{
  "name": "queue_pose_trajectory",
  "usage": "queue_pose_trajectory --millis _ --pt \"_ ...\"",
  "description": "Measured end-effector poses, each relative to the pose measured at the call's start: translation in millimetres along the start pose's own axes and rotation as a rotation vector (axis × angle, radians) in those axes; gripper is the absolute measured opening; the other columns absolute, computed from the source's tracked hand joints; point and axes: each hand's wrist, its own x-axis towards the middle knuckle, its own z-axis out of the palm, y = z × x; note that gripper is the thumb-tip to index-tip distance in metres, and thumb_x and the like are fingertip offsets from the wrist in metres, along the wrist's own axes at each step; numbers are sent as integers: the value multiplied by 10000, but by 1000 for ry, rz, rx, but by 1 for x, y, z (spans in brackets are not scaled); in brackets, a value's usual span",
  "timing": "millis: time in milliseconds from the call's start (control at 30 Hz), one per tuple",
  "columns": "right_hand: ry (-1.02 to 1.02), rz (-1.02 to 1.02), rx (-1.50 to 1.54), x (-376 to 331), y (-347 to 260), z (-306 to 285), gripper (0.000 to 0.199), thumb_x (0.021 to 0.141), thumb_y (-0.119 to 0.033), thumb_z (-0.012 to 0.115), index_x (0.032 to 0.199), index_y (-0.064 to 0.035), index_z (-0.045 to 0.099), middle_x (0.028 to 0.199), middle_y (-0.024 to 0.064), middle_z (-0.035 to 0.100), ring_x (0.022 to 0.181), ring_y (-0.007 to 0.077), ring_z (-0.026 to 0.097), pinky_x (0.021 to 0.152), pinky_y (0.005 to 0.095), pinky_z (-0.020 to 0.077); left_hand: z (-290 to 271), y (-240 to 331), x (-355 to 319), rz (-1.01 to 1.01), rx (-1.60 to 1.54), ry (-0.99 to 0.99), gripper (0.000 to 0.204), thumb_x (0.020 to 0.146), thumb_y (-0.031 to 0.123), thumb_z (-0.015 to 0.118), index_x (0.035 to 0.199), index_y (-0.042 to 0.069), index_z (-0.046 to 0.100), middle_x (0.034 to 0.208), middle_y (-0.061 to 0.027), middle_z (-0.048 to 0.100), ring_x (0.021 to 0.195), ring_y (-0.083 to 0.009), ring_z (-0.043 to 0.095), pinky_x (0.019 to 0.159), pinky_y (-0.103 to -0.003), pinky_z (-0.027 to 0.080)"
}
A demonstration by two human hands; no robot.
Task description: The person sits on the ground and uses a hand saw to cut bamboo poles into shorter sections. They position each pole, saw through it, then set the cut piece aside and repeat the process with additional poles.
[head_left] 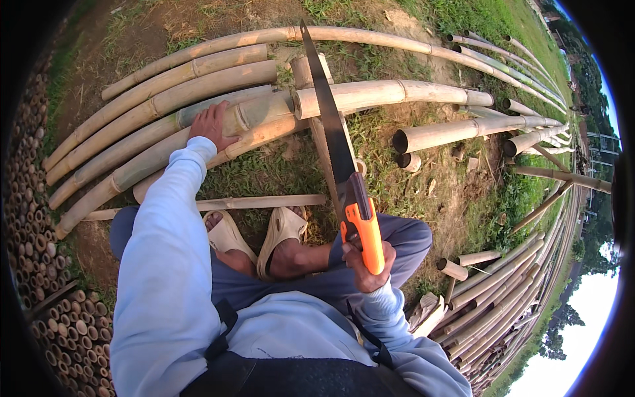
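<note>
My left hand [213,126] lies on a thick bamboo pole [264,109], fingers spread over its surface near a joint. My right hand [369,264] is wrapped round the orange handle of a handsaw [338,142], close to my knee. The saw's dark, tapering blade points away from me and passes across the view of another bamboo pole [410,91]. That pole's round cut end faces left, right beside the end of the pole under my left hand. Whether the blade touches bamboo, I cannot tell. A wooden support [324,142] stands beneath the poles.
Several bamboo lengths [155,106] lie side by side at the left. Stacked cut pieces [79,327] line the left rim. More poles [436,135] extend to the right, and a long pile [503,301] fills the lower right. A thin strip [264,202] lies before my sandals [284,231].
</note>
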Motion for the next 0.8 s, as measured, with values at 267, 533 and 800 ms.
queue_pose_trajectory --millis 267,533,800 --pt "-61 -110 -65 28 12 27 129 861 -73 733 832 9 638 599 70 541 527 159 506 530 328 429 7 -18 17 95 -77 -80 863 661 412 902 1355 101 494 1275 -166 620 1191 -395 595 1026 -486 476" --pt "7 -217 -156 81 55 61 161 877 -100 729 813 5 625 586 88 557 500 205 524 513 349 433 -12 -16 26 115 -176 -225 828 650 396 900 1339 99 550 1238 -206 668 1141 -437 629 978 -512 512" --pt "52 -268 -180 98 107 83 173 900 -106 723 832 15 620 591 107 551 506 191 527 528 352 447 -19 -3 19 26 -105 -214 839 661 355 893 1355 72 515 1267 -198 630 1192 -392 592 1035 -490 462"
